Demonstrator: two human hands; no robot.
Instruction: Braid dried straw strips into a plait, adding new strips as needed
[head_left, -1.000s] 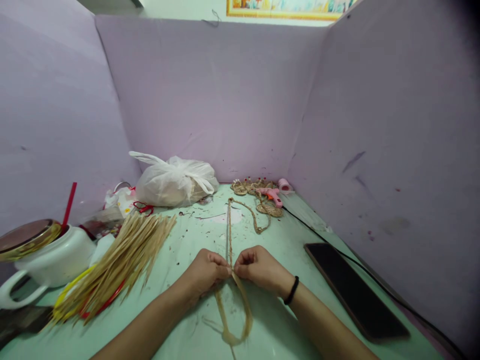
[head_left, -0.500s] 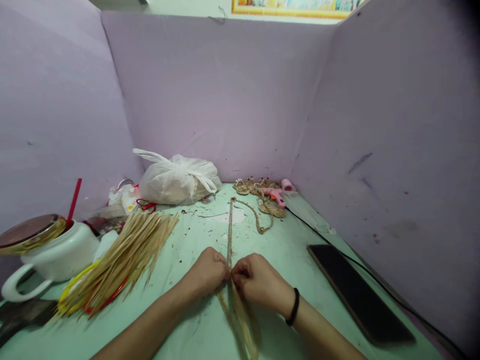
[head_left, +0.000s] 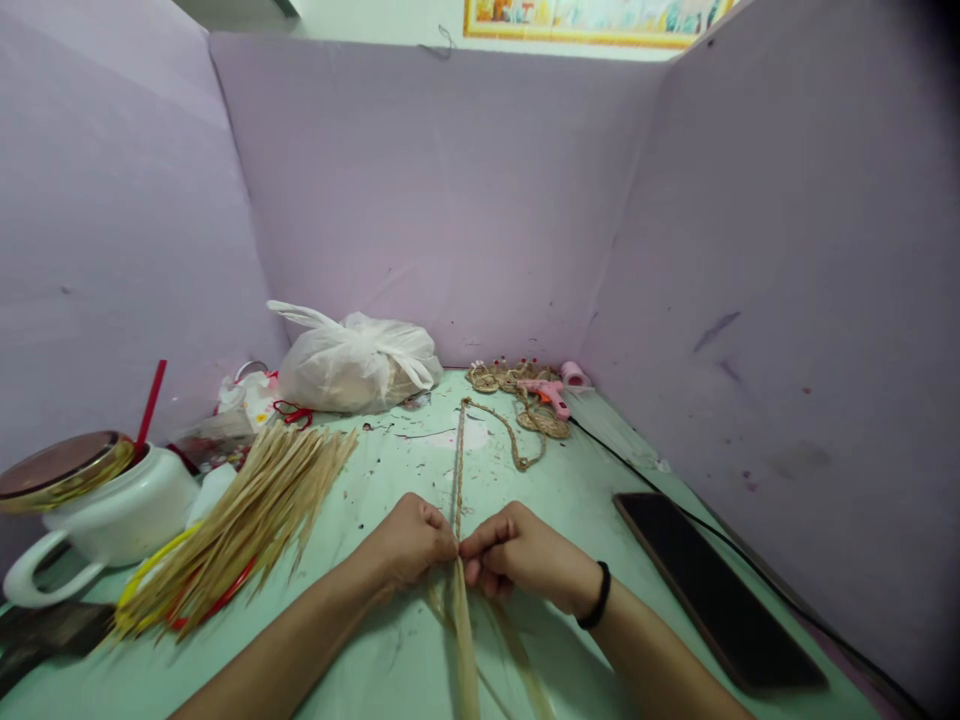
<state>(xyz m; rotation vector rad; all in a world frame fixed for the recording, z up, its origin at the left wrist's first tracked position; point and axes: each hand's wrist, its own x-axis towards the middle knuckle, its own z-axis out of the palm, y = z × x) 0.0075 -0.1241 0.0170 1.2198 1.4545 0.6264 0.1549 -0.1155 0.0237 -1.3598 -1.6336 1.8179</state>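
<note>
Between left hand point(head_left: 409, 540) and right hand point(head_left: 525, 555), braid point(head_left: 457, 465) lengthwise front-to-back.

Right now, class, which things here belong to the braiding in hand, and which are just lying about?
In hand: left hand, right hand, braided cord, loose straw strands; straw bundle, probably stock.
Lying about: plastic bag, glue gun, phone, white pot.

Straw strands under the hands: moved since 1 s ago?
Yes. The strands were looped then; now they lie straight, drawn toward the near edge of the table.
</note>
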